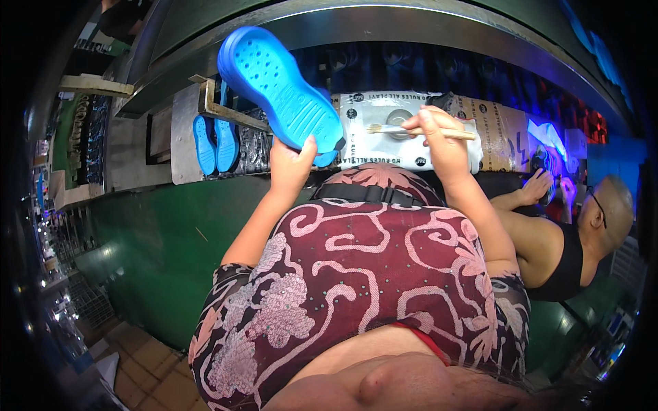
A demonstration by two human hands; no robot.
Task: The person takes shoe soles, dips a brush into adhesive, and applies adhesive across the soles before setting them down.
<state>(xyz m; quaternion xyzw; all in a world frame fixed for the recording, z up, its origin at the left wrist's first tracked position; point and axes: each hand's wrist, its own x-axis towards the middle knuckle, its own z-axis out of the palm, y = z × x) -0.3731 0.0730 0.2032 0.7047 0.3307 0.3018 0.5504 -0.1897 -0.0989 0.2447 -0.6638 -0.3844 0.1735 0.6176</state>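
My left hand (291, 164) is closed around the narrower end of a bright blue shoe sole (284, 92), thumb on its face. The sole tilts up and to the left, its small holes and ridges facing me. A bit of blue (325, 159) shows below its lower end; I cannot tell what it belongs to. In my right hand (442, 144) is a flat paintbrush (428, 131), gripped by its light wooden handle, with pale bristles pointing left. The brush is apart from the sole. Behind it, a round grey container (397, 118) stands on white printed plastic sheeting (363, 147).
Two more blue soles (205, 145) lie at the left on the bench, beside a metal bracket (209, 99). A metal rail (384, 24) runs along the far side, with dark shoe-like shapes beneath it. At the right, a co-worker (555, 253) handles something under blue-violet light.
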